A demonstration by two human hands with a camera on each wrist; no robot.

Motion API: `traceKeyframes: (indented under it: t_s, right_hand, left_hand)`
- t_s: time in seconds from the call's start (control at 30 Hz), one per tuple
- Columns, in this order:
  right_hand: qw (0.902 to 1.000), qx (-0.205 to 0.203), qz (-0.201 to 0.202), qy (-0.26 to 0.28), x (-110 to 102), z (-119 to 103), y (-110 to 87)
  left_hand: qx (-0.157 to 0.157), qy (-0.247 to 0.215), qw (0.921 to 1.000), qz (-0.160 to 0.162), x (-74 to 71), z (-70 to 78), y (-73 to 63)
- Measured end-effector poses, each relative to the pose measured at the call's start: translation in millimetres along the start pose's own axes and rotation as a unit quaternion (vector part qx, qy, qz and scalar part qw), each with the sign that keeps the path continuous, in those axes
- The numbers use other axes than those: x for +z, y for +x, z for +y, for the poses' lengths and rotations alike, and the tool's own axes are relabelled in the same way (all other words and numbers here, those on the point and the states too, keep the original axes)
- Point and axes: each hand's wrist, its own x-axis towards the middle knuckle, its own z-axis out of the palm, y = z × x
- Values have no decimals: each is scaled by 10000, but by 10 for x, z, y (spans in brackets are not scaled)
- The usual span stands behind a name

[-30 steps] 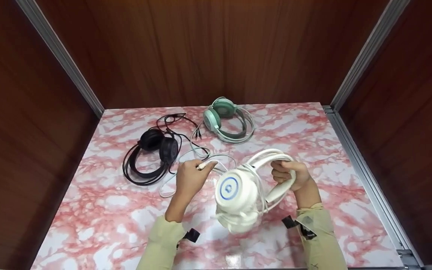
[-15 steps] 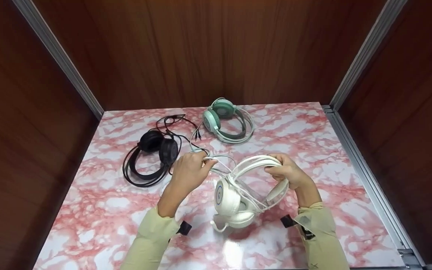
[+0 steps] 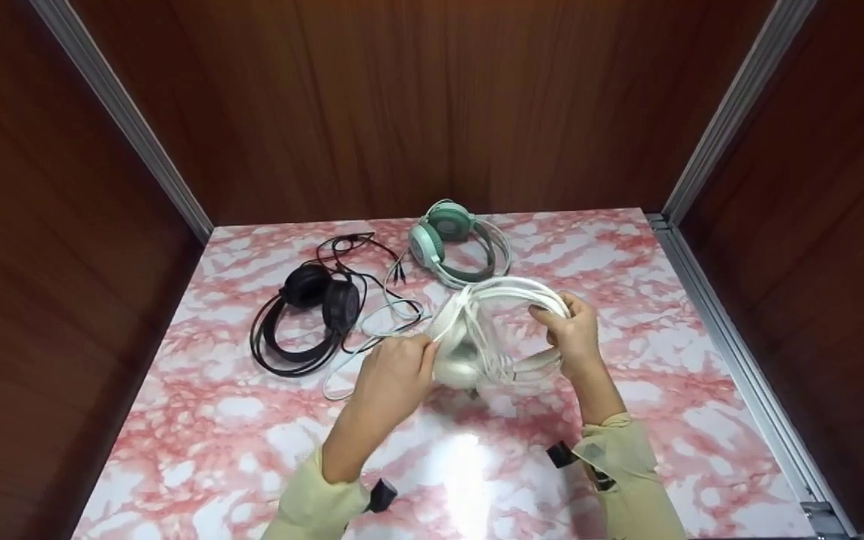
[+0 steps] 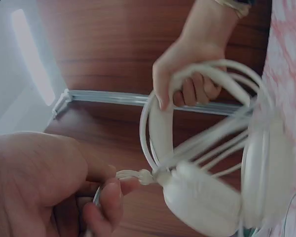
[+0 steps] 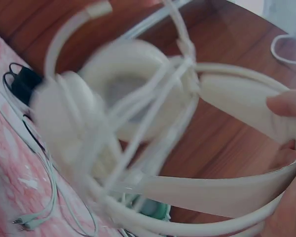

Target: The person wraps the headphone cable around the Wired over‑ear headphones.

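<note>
White over-ear headphones (image 3: 454,373) hang above the table between the two hands, blurred in the head view. My right hand (image 3: 577,334) grips their headband (image 4: 161,129), fingers curled round it. White cable (image 4: 130,174) is wound across the ear cups and band in several strands. Close to the ear cups, my left hand (image 3: 394,375) pinches the cable between thumb and fingers. In the right wrist view a short curved microphone arm (image 5: 64,37) sticks out from one ear cup (image 5: 69,123). The cable's end is hidden in the head view.
Black headphones (image 3: 341,306) with a black cable lie on the left of the red-and-white marbled table (image 3: 207,450). Green headphones (image 3: 426,244) lie at the back; their pale cable (image 3: 331,390) runs toward the black pair. Brown panels (image 3: 417,105) and metal rails (image 3: 732,337) enclose the table.
The white headphones have been lifted and turned, their ear cups swinging away from the table's front. My left hand has drawn closer to them, still pinching the cable; my right keeps the headband.
</note>
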Motion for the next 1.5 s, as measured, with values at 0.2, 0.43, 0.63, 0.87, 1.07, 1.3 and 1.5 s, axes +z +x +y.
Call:
traceKeyframes:
  t_s: [0.2, 0.43, 0.63, 0.87, 1.07, 1.3, 1.5]
  right_hand:
    - [9930, -487, 1060, 209, 46, 59, -29]
    - [9833, -748, 931, 1371, 137, 109, -167]
    - [9696, -746, 562, 2264, 111, 96, -237]
    - [9222, -575, -636, 3771, 38, 29, -312]
    - [8501, 88, -1708, 4982, -12, 34, -409]
    - [8093, 889, -1862, 5500, -39, 84, -466]
    - [7801, 1759, -1535, 5804, -67, 211, -573]
  left_hand:
    - [-240, -866, 9955, -292, 301, 106, -131]
    - [-694, -3427, 9361, -376, 801, 191, -273]
    - [-1186, -4447, 8873, -277, 1045, 221, -344]
    - [-1566, -5071, 8471, -269, 997, 213, -378]
    - [-1518, -5335, 8318, -224, 859, 136, -363]
    - [-642, -5269, 8465, 416, 938, -4, -273]
    - [-142, -4924, 8640, 1046, 1036, -69, -250]
